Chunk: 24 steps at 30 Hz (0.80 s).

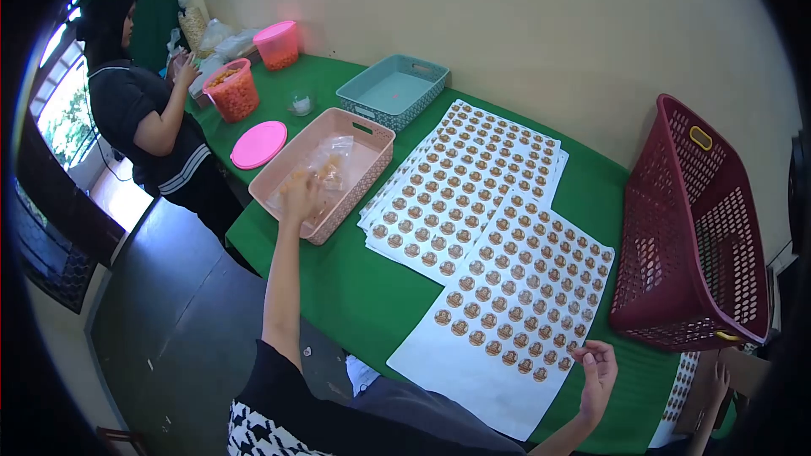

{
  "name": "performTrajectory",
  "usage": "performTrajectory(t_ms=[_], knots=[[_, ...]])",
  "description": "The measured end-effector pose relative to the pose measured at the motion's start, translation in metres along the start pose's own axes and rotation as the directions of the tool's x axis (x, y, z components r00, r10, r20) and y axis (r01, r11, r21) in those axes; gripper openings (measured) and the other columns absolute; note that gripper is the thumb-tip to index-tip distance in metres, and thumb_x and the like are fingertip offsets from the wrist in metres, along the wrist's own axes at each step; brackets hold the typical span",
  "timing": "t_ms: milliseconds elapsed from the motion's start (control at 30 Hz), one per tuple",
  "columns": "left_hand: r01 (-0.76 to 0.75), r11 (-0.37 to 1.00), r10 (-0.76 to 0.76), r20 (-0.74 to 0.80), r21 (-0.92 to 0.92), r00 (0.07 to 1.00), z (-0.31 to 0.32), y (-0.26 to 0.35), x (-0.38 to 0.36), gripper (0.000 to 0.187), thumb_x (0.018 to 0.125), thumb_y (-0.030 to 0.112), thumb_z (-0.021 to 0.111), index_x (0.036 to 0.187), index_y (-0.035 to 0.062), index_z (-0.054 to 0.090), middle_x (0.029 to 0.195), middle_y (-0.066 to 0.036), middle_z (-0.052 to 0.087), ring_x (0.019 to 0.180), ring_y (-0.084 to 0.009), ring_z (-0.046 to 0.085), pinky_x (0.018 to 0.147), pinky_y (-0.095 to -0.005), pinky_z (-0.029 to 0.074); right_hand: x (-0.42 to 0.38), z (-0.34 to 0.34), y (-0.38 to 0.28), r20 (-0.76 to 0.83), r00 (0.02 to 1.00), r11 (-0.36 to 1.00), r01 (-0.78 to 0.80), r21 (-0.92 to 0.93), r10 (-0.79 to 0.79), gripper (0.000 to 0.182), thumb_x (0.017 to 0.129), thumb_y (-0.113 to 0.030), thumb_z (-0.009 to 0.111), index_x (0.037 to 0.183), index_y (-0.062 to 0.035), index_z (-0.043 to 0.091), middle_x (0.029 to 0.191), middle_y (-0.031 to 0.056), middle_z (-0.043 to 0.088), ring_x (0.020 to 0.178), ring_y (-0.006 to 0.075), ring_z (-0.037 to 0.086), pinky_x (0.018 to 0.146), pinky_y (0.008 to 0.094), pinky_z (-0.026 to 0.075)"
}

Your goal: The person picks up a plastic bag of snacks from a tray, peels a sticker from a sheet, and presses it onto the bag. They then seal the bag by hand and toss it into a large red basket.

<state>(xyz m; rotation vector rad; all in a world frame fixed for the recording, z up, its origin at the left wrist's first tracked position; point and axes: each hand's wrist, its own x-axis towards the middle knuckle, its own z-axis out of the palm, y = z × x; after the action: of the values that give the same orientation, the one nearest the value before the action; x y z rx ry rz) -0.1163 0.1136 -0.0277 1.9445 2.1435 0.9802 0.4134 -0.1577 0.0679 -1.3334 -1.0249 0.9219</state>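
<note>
My left hand (300, 196) reaches down into a pink plastic basket (270, 171), its fingers closed on a small clear plastic bag of pale orange snacks. Another clear bag (336, 160) lies beside it in the basket. My right hand (597, 371) is at the near right edge of a sheet of round brown stickers (524, 287), with thumb and forefinger pinched by the outermost stickers. Whatever may be between those fingertips is too small to make out. The sheet's near part is bare white backing, and a stack of similar sticker sheets (465, 177) lies partly under it.
Behind the pink basket stands a teal basket (395, 89). Orange tubs of snacks (232, 95), a pink lid (258, 144) and a small clear bowl (302, 103) are at the left. A tall maroon basket (676, 236) borders the right. A co-worker (139, 110) stands left; another person's hand (718, 380) shows lower right.
</note>
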Motion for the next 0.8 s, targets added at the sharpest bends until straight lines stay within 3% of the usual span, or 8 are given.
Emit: performTrajectory(t_ms=[100,167,200,267,400,600,733,800], knots=[[0.054,0.876,-0.121,-0.111,-0.479,0.986,-0.033,0.047,-0.005,0.034,0.081,0.025,0.046,0.107,0.0038,0.047,0.102,-0.013,0.052,0.088,-0.0264,0.055,0.071,-0.0395,0.043,0.002,0.003,0.000,0.000,1.000,1.000,-0.005,0.009,0.005,0.020,0.078,-0.009,0.050,0.094,0.0027,0.046,0.079,0.0083,0.055,0.076,0.0127,0.051,0.071,0.0242,0.040],[0.189,0.422,-0.259,0.082,-0.887,0.962,-0.063,0.113,-0.027,0.034,0.085,0.028,0.041,0.108,0.0029,0.046,0.098,-0.010,0.054,0.084,-0.0209,0.057,0.059,-0.0288,0.050,0.006,0.011,-0.004,0.029,1.000,1.000,0.000,-0.002,0.000,0.019,0.079,-0.009,0.049,0.094,0.0026,0.045,0.079,0.0076,0.054,0.076,0.0128,0.051,0.073,0.0252,0.041],[0.239,0.130,-0.214,0.208,-0.962,0.954,-0.071,0.145,-0.045,0.037,0.084,0.030,0.042,0.109,0.0021,0.044,0.095,-0.009,0.054,0.084,-0.0184,0.057,0.056,-0.0269,0.051,0.009,0.016,-0.006,0.064,0.998,1.000,0.009,-0.014,-0.008,0.019,0.080,-0.009,0.048,0.094,0.0026,0.045,0.079,0.0069,0.053,0.076,0.0129,0.051,0.074,0.0263,0.041],[0.408,0.077,-0.150,0.394,-0.910,0.907,-0.075,0.204,-0.078,0.034,0.084,0.030,0.043,0.098,0.0001,0.051,0.087,-0.010,0.057,0.069,-0.0146,0.057,0.058,-0.0296,0.051,0.016,0.031,-0.010,0.099,0.995,1.000,-0.022,0.017,0.020,0.022,0.076,-0.005,0.053,0.096,0.0029,0.047,0.082,0.0080,0.055,0.077,0.0138,0.053,0.069,0.0253,0.042],[0.596,0.598,0.234,0.828,-0.536,0.510,-0.032,0.232,-0.125,0.038,0.085,0.030,0.042,0.107,-0.0002,0.048,0.091,-0.009,0.056,0.075,-0.0135,0.056,0.055,-0.0262,0.051,0.033,0.053,-0.004,0.201,0.979,0.996,0.052,-0.077,-0.036,0.029,0.075,-0.006,0.054,0.101,0.0028,0.047,0.090,0.0094,0.055,0.078,0.0150,0.052,0.071,0.0255,0.042],[0.498,0.760,0.469,0.883,-0.417,0.024,0.014,0.257,-0.164,0.039,0.086,0.030,0.039,0.107,-0.0013,0.048,0.089,-0.008,0.056,0.072,-0.0106,0.054,0.057,-0.0242,0.050,0.049,0.058,0.019,0.442,0.857,0.961,-0.198,-0.194,0.266,0.044,0.080,-0.025,0.052,0.113,0.0020,0.042,0.095,0.0088,0.053,0.077,0.0106,0.051,0.061,0.0204,0.042],[0.491,0.811,0.439,0.886,-0.318,-0.151,0.024,0.259,-0.169,0.038,0.083,0.025,0.047,0.111,-0.0008,0.044,0.090,-0.008,0.057,0.071,-0.0104,0.056,0.058,-0.0224,0.049,0.047,0.050,0.031,0.538,0.764,0.935,-0.292,-0.203,0.355,0.027,0.079,-0.018,0.054,0.093,0.0044,0.053,0.077,0.0037,0.058,0.069,0.0057,0.052,0.059,0.0188,0.043],[0.508,0.763,0.524,0.842,-0.400,-0.124,0.020,0.257,-0.169,0.043,0.079,0.023,0.054,0.112,-0.0020,0.043,0.087,-0.009,0.057,0.069,-0.0115,0.056,0.058,-0.0223,0.049,0.044,0.047,0.031,0.546,0.769,0.939,-0.323,-0.119,0.334,0.022,0.079,-0.016,0.055,0.087,0.0045,0.055,0.072,0.0021,0.058,0.067,0.0045,0.053,0.058,0.0183,0.043]])
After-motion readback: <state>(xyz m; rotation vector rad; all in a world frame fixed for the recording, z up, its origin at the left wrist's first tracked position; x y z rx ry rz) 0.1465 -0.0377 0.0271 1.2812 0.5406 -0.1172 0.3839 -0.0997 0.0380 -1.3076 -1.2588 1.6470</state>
